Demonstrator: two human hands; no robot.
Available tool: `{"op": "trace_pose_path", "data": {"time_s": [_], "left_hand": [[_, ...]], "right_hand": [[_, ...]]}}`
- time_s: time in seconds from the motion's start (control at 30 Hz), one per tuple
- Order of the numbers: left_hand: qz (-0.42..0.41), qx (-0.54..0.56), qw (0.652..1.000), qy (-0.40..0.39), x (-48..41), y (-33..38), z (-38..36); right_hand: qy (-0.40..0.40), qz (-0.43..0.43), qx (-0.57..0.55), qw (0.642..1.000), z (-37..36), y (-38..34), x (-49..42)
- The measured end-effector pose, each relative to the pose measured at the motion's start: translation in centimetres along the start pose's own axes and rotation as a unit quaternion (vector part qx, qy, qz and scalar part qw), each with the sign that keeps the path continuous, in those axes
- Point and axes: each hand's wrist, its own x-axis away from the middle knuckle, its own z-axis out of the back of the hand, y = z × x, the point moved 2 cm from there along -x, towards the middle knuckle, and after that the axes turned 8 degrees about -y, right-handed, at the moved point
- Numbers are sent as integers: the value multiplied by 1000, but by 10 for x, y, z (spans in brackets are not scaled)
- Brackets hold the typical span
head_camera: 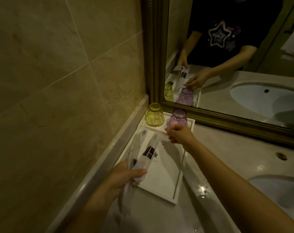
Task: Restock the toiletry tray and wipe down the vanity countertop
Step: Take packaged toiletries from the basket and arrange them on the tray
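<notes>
A white rectangular toiletry tray (161, 179) lies on the vanity countertop (226, 148) against the left wall. My left hand (124, 177) grips the near ends of several clear-wrapped toiletry packets (148, 153) with a dark logo, which lie lengthwise over the tray's left side. My right hand (178, 133) is closed around the base of an upturned purple glass (178, 117) at the tray's far right corner. An upturned yellow glass (155, 115) stands at the far left corner.
A gold-framed mirror (226, 118) runs along the back and reflects the person and the tray. A white sink basin (277, 187) is set into the counter at the right. A tap hole (281, 155) sits behind it. Tiled wall closes the left side.
</notes>
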Motion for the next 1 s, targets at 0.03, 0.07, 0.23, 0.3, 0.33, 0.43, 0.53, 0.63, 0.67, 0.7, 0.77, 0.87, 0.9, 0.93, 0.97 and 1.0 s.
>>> {"op": "trace_pose_path", "data": {"time_s": [0.03,0.07,0.23,0.3,0.33,0.43,0.53,0.63,0.67,0.7,0.77,0.87,0.9,0.93,0.97,1.0], "left_hand": [[7,-9,1000,12,-1,-2,0],[14,-15,1000,21,-2,-4,-1],[26,-32,998,40,-8,-7,-5],[24,-46,997,48,-10,-7,-6],[22,-55,997,54,-11,-7,-6],[15,-57,996,67,-12,-9,-6],[10,-33,993,110,-12,-10,-9],[-1,-71,982,177,-13,-13,-10],[-3,-96,976,198,-13,-14,-10],[-5,-130,967,219,-15,-15,-10],[-11,-190,948,255,-16,-16,-9],[-19,-267,922,279,-16,-16,-10],[-22,-287,914,284,-16,-16,-10],[-26,-308,906,290,-16,-16,-11],[-27,-330,896,296,-16,-16,-11],[-27,-351,886,301,-16,-16,-11]], "right_hand": [[-4,-10,26,1000,-2,4,-3],[-4,-23,51,998,-6,7,-6],[-5,-57,166,984,-22,21,-24],[6,-51,204,978,-26,23,-30],[10,-48,210,977,-28,22,-32],[23,-27,189,981,-30,23,-38],[52,1,178,983,-31,23,-42],[61,33,206,976,-34,19,-44],[61,43,221,972,-34,18,-45],[61,57,243,966,-34,17,-46],[59,86,293,950,-34,14,-47],[49,113,338,933,-35,13,-50],[45,118,344,930,-36,13,-51],[41,121,346,930,-37,13,-52],[37,123,343,931,-38,14,-53],[33,124,335,933,-38,15,-54]]}}
